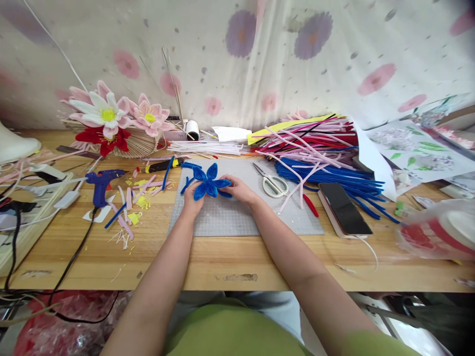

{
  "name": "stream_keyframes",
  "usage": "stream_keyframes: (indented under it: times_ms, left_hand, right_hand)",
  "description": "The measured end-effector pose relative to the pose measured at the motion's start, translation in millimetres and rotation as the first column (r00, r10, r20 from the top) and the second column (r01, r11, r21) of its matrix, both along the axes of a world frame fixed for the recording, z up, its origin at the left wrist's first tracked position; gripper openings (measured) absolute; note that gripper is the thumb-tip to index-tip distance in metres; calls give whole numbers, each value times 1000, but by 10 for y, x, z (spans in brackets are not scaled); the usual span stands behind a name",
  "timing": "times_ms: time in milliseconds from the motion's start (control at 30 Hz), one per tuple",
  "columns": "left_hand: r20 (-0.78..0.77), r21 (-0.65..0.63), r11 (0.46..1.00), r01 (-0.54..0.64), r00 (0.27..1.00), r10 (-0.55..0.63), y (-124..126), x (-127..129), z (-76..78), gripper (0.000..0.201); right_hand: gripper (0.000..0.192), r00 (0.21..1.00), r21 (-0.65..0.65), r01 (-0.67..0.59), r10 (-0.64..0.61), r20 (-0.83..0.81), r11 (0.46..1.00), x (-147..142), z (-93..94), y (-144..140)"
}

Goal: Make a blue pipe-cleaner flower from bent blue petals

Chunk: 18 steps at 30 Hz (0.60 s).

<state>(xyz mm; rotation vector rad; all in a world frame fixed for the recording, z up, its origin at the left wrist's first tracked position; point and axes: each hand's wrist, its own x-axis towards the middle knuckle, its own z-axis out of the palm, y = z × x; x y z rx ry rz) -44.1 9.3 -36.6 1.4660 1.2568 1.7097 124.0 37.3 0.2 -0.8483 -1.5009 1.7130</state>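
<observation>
Two hands on blue flower (208, 184), over mat (237, 217) centre. Left hand (193, 197) pinches lower-left petal; right hand (239, 189) grips right petal. Recommend: keep petals flat, even spacing, steady w/ both thumbs. Scissors (272, 184) nearby.

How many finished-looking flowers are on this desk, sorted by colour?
Blue flower, held by left hand and right hand: 1
Pink-and-white flowers: 2
Red flower: 1
Total: 4
</observation>
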Motion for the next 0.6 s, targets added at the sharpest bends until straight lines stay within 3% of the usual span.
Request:
stream_keyframes:
  times_ms: [233, 367, 600]
  left_hand:
    - [-157, -18, 984, 180, 971, -180, -11, -50, -9, 8]
    - [-240, -19, 986, 168, 956, -167, -29, -60, -20, 11]
    - [-360, -19, 991, 136, 923, -134, -88, -46, 47, 16]
  right_hand:
    - [33, 999, -87, 28, -32, -36, 996, 95, 61, 22]
    - [38, 995, -135, 58, -68, -69, 989, 99, 72, 14]
    - [39, 998, -138, -11, 2, -65, 990, 131, 84, 14]
